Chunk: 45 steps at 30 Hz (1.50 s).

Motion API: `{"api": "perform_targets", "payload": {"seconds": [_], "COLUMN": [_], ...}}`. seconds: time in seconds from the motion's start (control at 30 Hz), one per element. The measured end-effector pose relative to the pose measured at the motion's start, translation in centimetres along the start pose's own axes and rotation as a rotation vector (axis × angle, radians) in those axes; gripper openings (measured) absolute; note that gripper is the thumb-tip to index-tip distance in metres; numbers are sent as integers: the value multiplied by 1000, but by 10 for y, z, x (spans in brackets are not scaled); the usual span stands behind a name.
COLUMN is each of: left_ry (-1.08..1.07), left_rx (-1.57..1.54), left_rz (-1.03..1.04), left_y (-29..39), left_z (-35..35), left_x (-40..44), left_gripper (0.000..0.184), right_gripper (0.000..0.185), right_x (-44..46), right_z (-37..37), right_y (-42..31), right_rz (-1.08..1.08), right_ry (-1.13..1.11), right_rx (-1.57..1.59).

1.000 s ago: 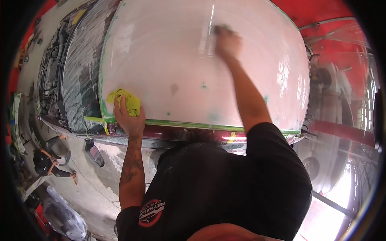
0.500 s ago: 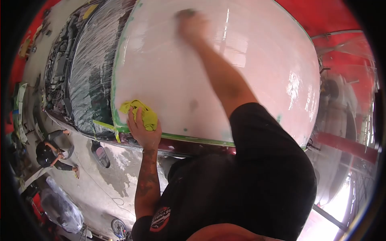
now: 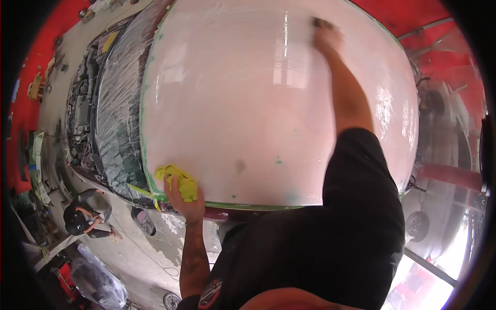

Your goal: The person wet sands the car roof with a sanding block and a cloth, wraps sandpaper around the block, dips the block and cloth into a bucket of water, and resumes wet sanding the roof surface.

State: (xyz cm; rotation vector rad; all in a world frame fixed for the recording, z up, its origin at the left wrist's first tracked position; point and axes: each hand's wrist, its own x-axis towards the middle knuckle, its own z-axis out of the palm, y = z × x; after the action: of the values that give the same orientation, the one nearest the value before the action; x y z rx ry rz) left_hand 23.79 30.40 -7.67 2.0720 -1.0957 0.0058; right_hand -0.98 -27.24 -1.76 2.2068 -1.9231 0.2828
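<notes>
Under both hands lies a car roof (image 3: 232, 113), wet and pale pinkish-white, with green showing along its edges and in small spots. My left hand (image 3: 185, 201) rests at the near left corner of the roof, its fingers closed on a crumpled yellow-green cloth (image 3: 178, 181). Far across the panel, toward the right, my outstretched right hand (image 3: 329, 40) presses on the surface, blurred by motion. A small dark sanding pad (image 3: 321, 22) shows at its fingertips; its details are smeared.
Wet, streaked sheeting covers the windshield (image 3: 124, 103) to the left, beyond which the engine bay (image 3: 82, 108) lies exposed. Yellow-green tape (image 3: 139, 189) crosses the roof's near left corner. A person (image 3: 88, 214) sits low on the floor at left, near a detached side mirror (image 3: 143, 221).
My right hand has swept to the right across the roof with the sanding pad. The left hand stays on the cloth at the corner. The whole view has shifted a little.
</notes>
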Motion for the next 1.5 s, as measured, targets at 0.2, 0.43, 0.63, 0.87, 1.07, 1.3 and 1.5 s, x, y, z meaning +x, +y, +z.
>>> {"api": "perform_targets", "payload": {"seconds": [0.2, 0.43, 0.63, 0.87, 1.07, 1.3, 1.5], "left_ry": [7, -34, -1, 17, -12, -12, 4], "left_rx": [-43, 17, -18, -23, 39, 49, 76], "left_rz": [-8, 18, -21, -17, -33, -40, -14], "left_y": [-4, 1, -4, -4, -1, -3, 1], "left_z": [2, -5, -1, 0, -3, -6, -4], "left_x": [-3, 1, -3, -3, 0, -4, 0], "left_gripper": [71, 71, 77, 77, 74, 75, 77], "right_gripper": [47, 50, 38, 35, 39, 42, 35], "right_x": [-114, 26, 7, -301, -115, 54, -84], "right_z": [12, 21, 69, -56, -36, 7, 7], "right_y": [300, 63, -290, -298, -316, -147, -247], "right_rz": [937, 523, -502, -1089, -1145, -112, -734], "right_ry": [16, -13, 50, -563, -119, -61, 25], "right_rx": [-158, -81, 238, 825, 122, 55, 163]}}
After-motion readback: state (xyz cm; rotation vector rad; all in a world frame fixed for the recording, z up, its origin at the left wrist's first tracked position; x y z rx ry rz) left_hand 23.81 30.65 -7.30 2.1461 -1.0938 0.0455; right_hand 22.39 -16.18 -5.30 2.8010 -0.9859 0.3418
